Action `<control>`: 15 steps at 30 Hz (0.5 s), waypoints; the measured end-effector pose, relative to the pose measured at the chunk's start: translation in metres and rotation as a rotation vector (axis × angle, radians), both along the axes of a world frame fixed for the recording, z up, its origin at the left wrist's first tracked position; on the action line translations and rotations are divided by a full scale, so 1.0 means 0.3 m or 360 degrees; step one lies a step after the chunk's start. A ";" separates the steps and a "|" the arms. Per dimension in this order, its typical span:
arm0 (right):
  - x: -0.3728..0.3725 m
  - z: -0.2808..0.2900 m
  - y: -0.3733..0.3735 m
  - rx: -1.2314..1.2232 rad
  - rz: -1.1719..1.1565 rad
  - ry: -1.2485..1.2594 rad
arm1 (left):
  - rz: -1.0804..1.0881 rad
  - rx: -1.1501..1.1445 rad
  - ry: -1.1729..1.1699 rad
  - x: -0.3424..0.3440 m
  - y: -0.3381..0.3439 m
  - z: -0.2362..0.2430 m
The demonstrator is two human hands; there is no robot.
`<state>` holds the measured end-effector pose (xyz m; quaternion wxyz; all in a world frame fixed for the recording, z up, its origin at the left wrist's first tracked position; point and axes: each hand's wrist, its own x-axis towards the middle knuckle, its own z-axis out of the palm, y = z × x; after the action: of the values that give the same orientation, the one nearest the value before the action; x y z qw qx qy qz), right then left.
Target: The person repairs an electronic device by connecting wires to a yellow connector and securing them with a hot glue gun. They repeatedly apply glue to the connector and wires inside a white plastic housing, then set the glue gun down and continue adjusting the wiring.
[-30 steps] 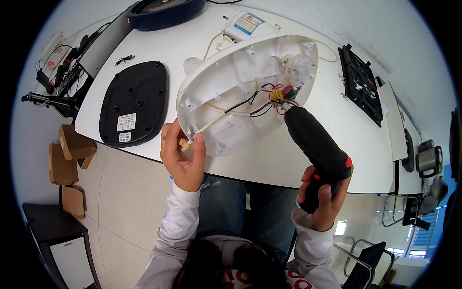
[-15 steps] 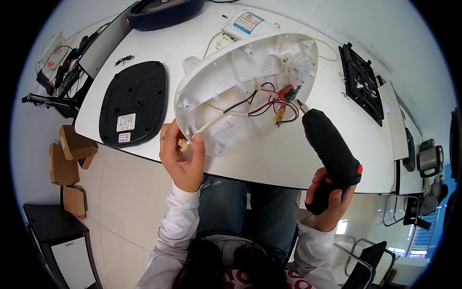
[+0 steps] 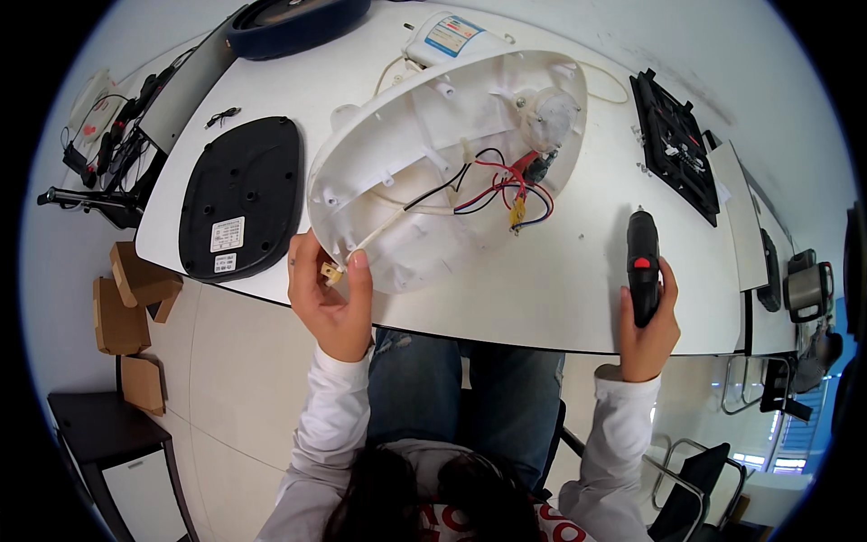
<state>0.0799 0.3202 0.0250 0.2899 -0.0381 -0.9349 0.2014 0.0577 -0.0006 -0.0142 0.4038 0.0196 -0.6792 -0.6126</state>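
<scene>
A white plastic housing shell [image 3: 397,117] is tilted up on the table, its hollow inside toward me. My left hand [image 3: 336,305] grips its lower left rim between thumb and fingers, beside a small yellowish connector [image 3: 331,273]. Inside run red, black, blue and white wires [image 3: 492,185], and a clear round part [image 3: 546,119] sits at the upper right. Off to the right, my right hand [image 3: 650,339] is closed around the lower end of a black electric screwdriver [image 3: 642,244] with a red button. Its bit points away from me, apart from the shell.
Left of the shell lies a black base cover [image 3: 244,194]. Behind it are a white labelled container [image 3: 452,41] and a dark blue round object [image 3: 298,27]. An open black tool case [image 3: 675,149] lies far right, near loose screws. A tiny piece [image 3: 582,237] rests on the tabletop.
My right hand has drawn the electric screwdriver away from the wires, rightward, and turned it upright in view. The shell and my left hand have shifted slightly left in the picture.
</scene>
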 end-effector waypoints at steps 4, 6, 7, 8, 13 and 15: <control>-0.042 0.010 0.068 0.0369 -0.0009 -0.0089 | -0.0005 0.0039 -0.0013 -0.002 0.003 0.001; -0.055 0.015 0.071 0.0464 -0.0024 -0.0166 | -0.0003 0.0034 -0.0002 -0.004 0.003 -0.001; -0.056 0.022 0.063 0.0483 -0.0063 -0.0234 | -0.0006 0.0031 0.0000 -0.004 0.002 -0.004; -0.057 0.026 0.060 0.0501 -0.0101 -0.0303 | -0.0018 -0.0012 -0.0029 -0.001 -0.003 -0.011; -0.072 0.005 0.042 0.0754 -0.0006 -0.0153 | -0.0038 -0.0132 -0.0106 0.009 -0.019 -0.020; -0.078 0.036 0.001 0.1005 -0.0025 0.0094 | -0.0014 -0.0031 -0.0039 0.000 -0.004 -0.004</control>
<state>0.0565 0.3204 0.0357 0.3161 0.0524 -0.9420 -0.1000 0.0577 -0.0019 -0.0154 0.3930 0.0203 -0.6900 -0.6074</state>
